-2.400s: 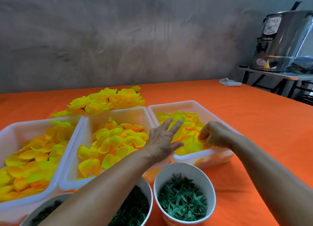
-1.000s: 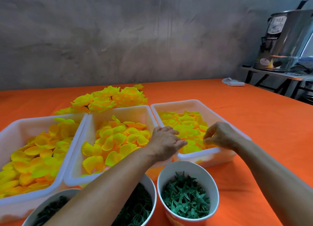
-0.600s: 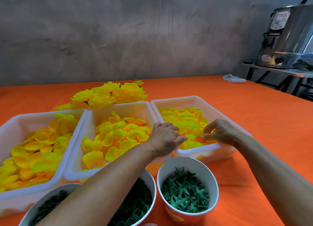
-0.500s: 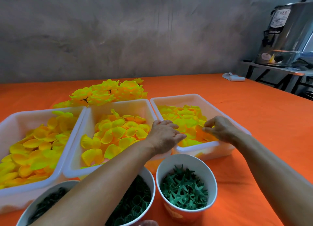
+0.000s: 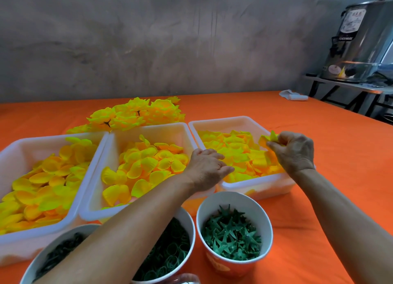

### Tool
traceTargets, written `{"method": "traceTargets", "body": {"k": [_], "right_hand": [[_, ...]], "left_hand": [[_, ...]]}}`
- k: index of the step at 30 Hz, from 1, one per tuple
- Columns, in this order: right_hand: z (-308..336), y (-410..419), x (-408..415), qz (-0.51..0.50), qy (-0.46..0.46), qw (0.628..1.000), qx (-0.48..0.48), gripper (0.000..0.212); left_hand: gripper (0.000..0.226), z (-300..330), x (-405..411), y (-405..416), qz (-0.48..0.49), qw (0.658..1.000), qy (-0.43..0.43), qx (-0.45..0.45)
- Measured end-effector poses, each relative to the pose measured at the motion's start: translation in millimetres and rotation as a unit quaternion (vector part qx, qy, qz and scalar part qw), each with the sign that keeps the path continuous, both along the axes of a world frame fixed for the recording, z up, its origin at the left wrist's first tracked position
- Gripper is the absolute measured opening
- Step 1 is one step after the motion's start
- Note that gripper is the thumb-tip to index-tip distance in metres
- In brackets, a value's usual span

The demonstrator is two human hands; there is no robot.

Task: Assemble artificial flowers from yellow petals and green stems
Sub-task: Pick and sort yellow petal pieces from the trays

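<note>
Nearest the person, at about six o'clock, stand three round white paper cups: one of green star-shaped plastic calyx pieces (image 5: 232,234), one of thin green rings (image 5: 168,249) partly hidden under the left forearm, and a third of dark pieces (image 5: 57,254) at seven o'clock that cannot be made out.

Beyond them, three white rectangular plastic trays sit side by side on the orange tabletop (image 5: 344,156), each heaped with loose yellow fabric petals: the left tray (image 5: 23,144) at nine o'clock, the middle tray (image 5: 148,128) at twelve, the right tray (image 5: 225,120) at one o'clock.

The left hand (image 5: 207,168) rests at the near-left corner of the right tray, fingers loosely curled and apparently holding nothing. The right hand (image 5: 294,150) is lifted just above the tray's right rim, its fingers pinching a small yellow petal (image 5: 269,138) that points up and to the left, towards eleven o'clock.

The hands are apart, with the petal heap between them. The pinched petal lies at two o'clock from the left hand, so the right hand probably has to carry it left or down towards the green parts.

Farther off, at eleven o'clock, lies a pile of finished yellow flowers (image 5: 136,114). At two o'clock are a small white cloth (image 5: 292,96) and a steel urn (image 5: 365,41) on a side stand.
</note>
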State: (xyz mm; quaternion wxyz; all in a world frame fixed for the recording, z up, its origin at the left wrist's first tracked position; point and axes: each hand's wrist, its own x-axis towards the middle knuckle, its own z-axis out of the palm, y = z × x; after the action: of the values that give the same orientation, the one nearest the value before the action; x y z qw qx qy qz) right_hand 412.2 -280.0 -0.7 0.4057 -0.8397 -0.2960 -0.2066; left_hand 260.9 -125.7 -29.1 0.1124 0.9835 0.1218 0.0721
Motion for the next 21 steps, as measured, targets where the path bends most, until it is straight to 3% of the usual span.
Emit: {"method": "traceTargets", "body": {"k": [4, 8, 10, 13, 17, 21], "right_hand": [[2.8, 5.2, -6.4, 0.052, -0.001, 0.994, 0.093, 0.031], [-1.1, 20.3, -24.6, 0.200, 0.082, 0.968, 0.127, 0.013], [-6.3, 26.5, -33.7, 0.262, 0.111, 0.951, 0.122, 0.012], [-11.4, 29.1, -37.3, 0.305, 0.121, 0.939, 0.105, 0.017], [-11.1, 25.8, -35.9, 0.358, 0.204, 0.903, 0.126, 0.024], [-9.6, 22.6, -33.7, 0.378, 0.255, 0.878, 0.145, 0.013]], "left_hand": [[0.045, -0.9, -1.8, -0.7, 0.004, 0.999, -0.043, -0.018], [0.083, -0.2, -1.6, -1.9, 0.022, 0.994, -0.084, -0.071], [0.090, 0.3, -1.9, -3.4, 0.027, 0.991, -0.109, -0.067], [0.074, 1.7, -2.9, -3.8, 0.024, 0.991, -0.128, -0.024], [0.041, 5.3, -6.3, -4.8, 0.016, 0.986, -0.162, -0.048], [0.028, 5.6, -7.4, -8.0, 0.020, 0.982, -0.184, -0.044]]}}
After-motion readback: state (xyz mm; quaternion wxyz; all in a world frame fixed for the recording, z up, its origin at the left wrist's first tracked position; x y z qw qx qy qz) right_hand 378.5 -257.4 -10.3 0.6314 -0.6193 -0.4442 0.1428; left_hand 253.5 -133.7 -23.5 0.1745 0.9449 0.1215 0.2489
